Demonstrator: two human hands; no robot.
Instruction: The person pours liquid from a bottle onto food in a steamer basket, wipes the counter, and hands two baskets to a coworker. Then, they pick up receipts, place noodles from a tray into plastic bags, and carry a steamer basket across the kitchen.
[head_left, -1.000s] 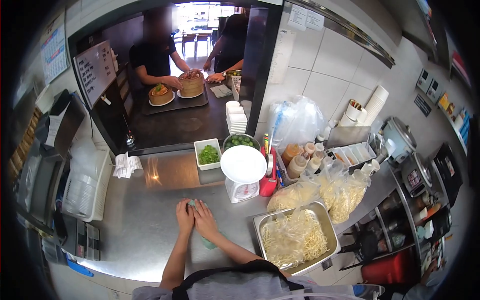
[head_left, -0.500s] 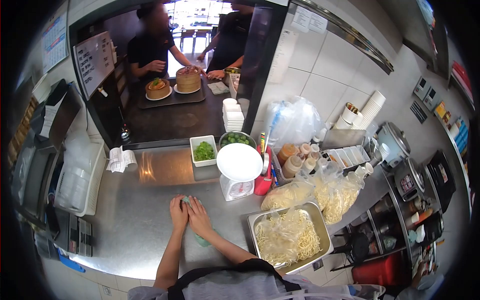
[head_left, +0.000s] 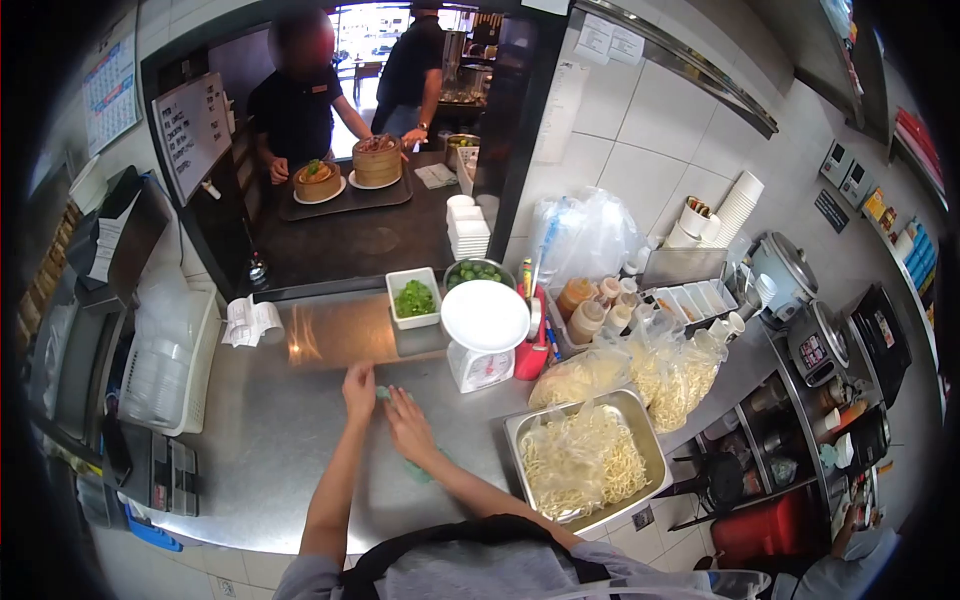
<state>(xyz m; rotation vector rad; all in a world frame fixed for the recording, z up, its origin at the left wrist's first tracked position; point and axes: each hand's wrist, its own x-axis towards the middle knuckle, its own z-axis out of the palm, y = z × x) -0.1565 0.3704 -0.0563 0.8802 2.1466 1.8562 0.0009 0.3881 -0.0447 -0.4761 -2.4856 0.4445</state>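
Stainless-steel kitchen surface [head_left: 280,440] below a serving hatch, its right side stocked within easy reach: metal tray [head_left: 658,462] of bagged noodles, further noodle bags [head_left: 640,370] leaning behind it, white-topped scale [head_left: 485,330] beside them. Left hand [head_left: 358,390] and right hand [head_left: 412,428] lie close together near the front edge on a green cloth [head_left: 422,470]; the right is spread flat, palm down, apparently pinning the cloth to the steel. Left hand sits at the cloth's far end; whether its fingers pinch the fabric cannot be told.
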